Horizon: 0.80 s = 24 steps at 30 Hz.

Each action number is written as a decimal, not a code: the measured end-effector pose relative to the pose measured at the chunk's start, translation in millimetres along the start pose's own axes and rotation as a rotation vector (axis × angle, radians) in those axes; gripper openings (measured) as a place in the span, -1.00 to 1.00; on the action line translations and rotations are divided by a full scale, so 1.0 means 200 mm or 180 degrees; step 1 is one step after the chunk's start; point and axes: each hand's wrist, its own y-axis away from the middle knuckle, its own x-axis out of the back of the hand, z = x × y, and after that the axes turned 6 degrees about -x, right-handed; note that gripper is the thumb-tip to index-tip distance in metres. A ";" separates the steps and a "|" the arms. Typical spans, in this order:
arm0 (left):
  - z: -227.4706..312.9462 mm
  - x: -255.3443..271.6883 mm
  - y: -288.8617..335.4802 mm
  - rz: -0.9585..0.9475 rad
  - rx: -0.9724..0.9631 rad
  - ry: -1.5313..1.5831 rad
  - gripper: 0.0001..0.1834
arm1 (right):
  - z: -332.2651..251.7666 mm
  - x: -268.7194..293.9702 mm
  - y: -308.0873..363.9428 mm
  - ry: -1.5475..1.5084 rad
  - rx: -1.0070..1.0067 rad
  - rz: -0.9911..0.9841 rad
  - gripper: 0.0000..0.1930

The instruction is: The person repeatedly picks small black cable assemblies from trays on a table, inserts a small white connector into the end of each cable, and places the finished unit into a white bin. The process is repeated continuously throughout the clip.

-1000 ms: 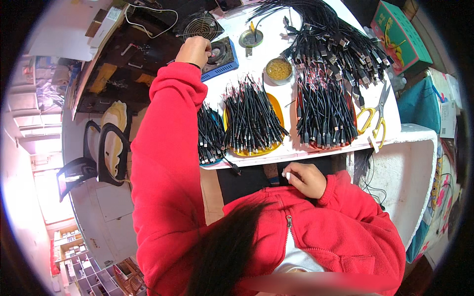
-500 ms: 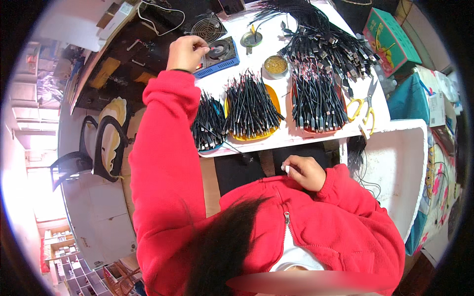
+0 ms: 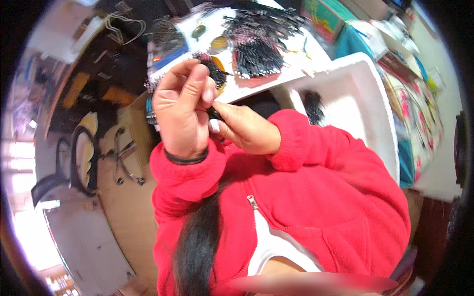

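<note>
Your left hand [image 3: 182, 106] was raised with its fingers curled in toward the thumb, nearly closed, and whether they gripped anything I could not tell. Your right hand [image 3: 247, 128] sat just beside it, thumb and fingers pinched closed on a black piece [image 3: 214, 114] that lay between your two hands, near your red jacket [image 3: 306, 197]. Beyond them, black cables [image 3: 256, 58] lay bunched on the white table [image 3: 316, 48], blurred
</note>
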 end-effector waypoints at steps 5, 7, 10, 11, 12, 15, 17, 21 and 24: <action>0.01 0.00 0.06 -0.0568 0.0054 -0.0193 -0.50 | -0.24 0.57 0.27 -0.0473 -0.0437 0.0540 -0.73; 0.03 0.08 0.07 -0.0249 0.0160 -0.0316 -0.57 | -0.46 0.83 0.41 0.0394 -0.0856 0.1055 -0.63; 0.04 0.24 0.10 0.0103 0.0392 -0.0751 -0.64 | -0.58 1.03 0.58 0.0854 -0.1339 0.1248 -0.69; 0.03 0.30 0.11 0.0408 0.0553 -0.0986 -0.66 | -0.57 1.07 0.63 0.0966 -0.1551 0.1122 -0.72; 0.01 0.36 0.12 0.0354 0.0559 -0.1078 -0.70 | -0.50 1.08 0.68 0.0988 -0.1782 0.1133 -0.76; -0.02 0.51 0.18 0.0492 0.0532 -0.1329 -0.72 | -0.17 1.11 0.80 0.0890 -0.2511 0.0616 -0.79; -0.03 0.60 0.21 0.0621 0.0482 -0.1795 -0.77 | 0.17 1.10 0.85 0.1107 -0.3198 0.0496 -0.73; 0.00 0.76 0.17 0.0542 -0.0002 -0.3716 -0.89 | 0.77 1.01 0.95 0.1824 -0.4269 0.0024 -0.63; 0.01 0.86 0.08 0.0573 -0.0129 -0.4737 -0.89 | 0.99 0.92 1.02 0.2174 -0.4287 -0.0198 -0.60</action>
